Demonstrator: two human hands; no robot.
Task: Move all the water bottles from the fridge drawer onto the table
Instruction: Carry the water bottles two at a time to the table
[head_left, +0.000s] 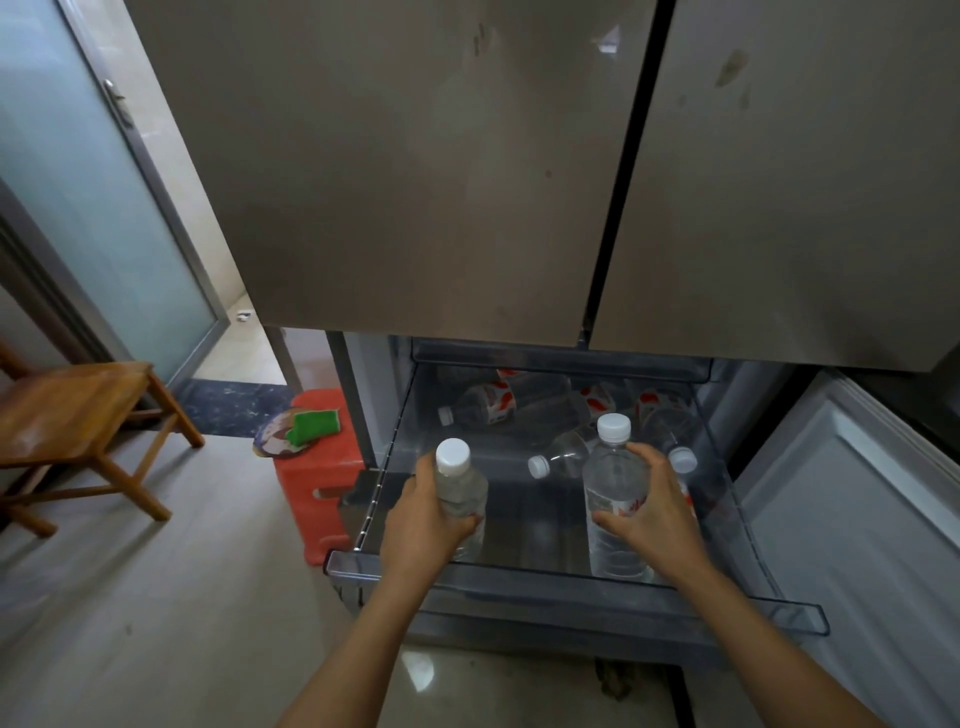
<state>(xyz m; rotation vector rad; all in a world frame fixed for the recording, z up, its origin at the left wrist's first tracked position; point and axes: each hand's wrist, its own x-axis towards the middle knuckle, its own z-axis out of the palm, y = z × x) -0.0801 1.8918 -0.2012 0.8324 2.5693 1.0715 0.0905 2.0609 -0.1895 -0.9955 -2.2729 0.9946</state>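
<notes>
Frosted glass door (78, 182) way over at 10 o'clock, with a wooden chair (78, 410) below it at 9. Closer in, around 7 o'clock, there's a red plastic stool (317, 499) right beside the fridge, and a green cloth (314, 427) lying on top of it. The two upper fridge doors (415, 182) fill everything from 11 to 2 and they're closed.

The fridge drawer (571, 582) is pulled out at 6 o'clock. The left hand (421, 519) is at the drawer's 9 o'clock side, fingers (467, 522) wrapped round the lower half of a water bottle (460, 483), white cap up. Behind it, at the drawer's 12 o'clock end, a pile of bottles (493, 405) with red and white labels lies on its side, and a clear bottle (563, 457) lies nearer the middle.

The right hand (657, 512) is at the drawer's 3 o'clock side, thumb and fingers clamped on a second water bottle (613, 493), upright, base low by the front wall. Another cap (683, 460) peeks out just behind that hand. At 4 o'clock, the white inside of an open lower door (852, 519)
</notes>
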